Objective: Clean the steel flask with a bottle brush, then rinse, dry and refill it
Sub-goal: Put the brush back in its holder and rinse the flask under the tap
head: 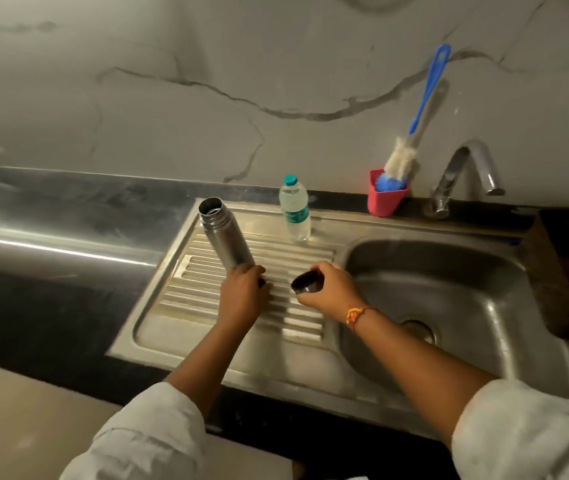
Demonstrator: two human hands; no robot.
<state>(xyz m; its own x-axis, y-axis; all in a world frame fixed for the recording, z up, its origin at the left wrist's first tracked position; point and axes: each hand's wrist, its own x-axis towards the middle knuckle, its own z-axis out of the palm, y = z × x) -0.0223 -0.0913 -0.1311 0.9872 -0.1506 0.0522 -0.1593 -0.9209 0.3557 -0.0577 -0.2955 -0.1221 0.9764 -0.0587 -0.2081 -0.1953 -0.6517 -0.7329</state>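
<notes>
Our left hand (pixel 243 294) curls round the lower flask (pixel 225 233), hiding its base, so we cannot tell whether it rests on the drainboard (pixel 206 317) or hangs just above. Its open mouth leans away to the left. Our right hand (pixel 331 292) holds the dark cap (pixel 307 283) beside it, near the basin (pixel 449 289) edge, fingers covering its far side. The brush (pixel 414 133) stands in a red holder (pixel 385 199) by the tap (pixel 463 171), blue tip half sunk from sight. A water bottle (pixel 295 209) stands behind the flask.

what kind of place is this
Most likely a home kitchen: a steel sink with a ribbed drainboard, a curved tap behind it, and a bottle brush standing in a red holder.
</notes>
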